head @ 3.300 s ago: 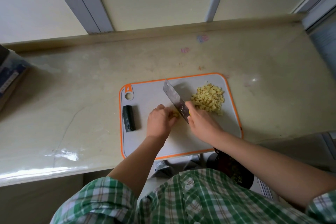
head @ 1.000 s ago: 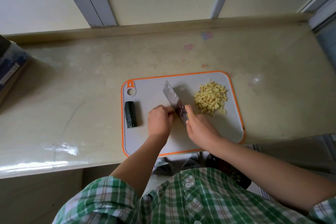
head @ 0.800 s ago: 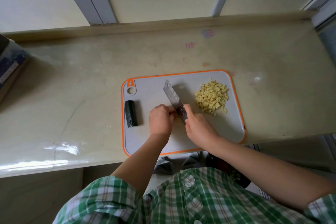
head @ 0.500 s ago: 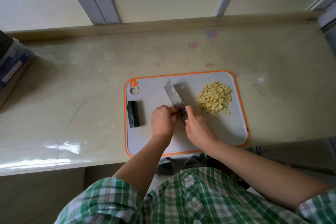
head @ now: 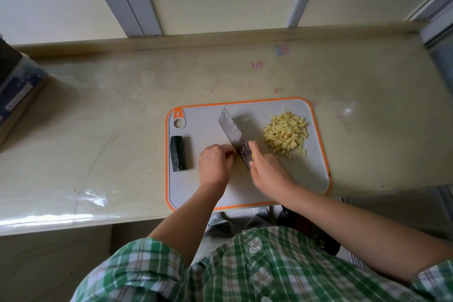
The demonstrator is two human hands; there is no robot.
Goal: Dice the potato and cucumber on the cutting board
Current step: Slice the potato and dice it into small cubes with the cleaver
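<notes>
Board: grey cutting board (head: 316, 179) with an orange rim, at the front edge of the worktop (head: 98, 117), right of centre.

Potato: a pile of diced potato (head: 285, 135) in the board's back right corner, small pale cubes, loosely heaped.

Cucumber: one dark cucumber piece (head: 178, 156) along the board's left edge, lying lengthwise, not yet diced. It is well apart from both hands.

Right hand (head: 267, 169): wrapped round the knife (head: 234, 133) at the handle. The broad blade points toward the board's back edge, angled left.

Left hand (head: 214, 164): knuckles up and fingers curled under, fingertips right against the blade's left face near the heel. What they pin is hidden, so I cannot tell whether a last scrap of potato lies beneath.

Judgement: potato stage nearly finished, with the final cuts being made at the board's centre. Cucumber not started, so roughly halfway.

Method notes for this step:
- Keep the left fingertips tucked back, with the knuckles guiding the blade face.
- A small remnant gives little to hold. Lay it on its flat side and take short, straight chops.
- If it gets too small to pin safely, stop.
- Sweep the new cubes toward the back right pile to leave room for the cucumber.

Risk: a nicked fingertip, given how close the fingers sit to the edge.
</notes>
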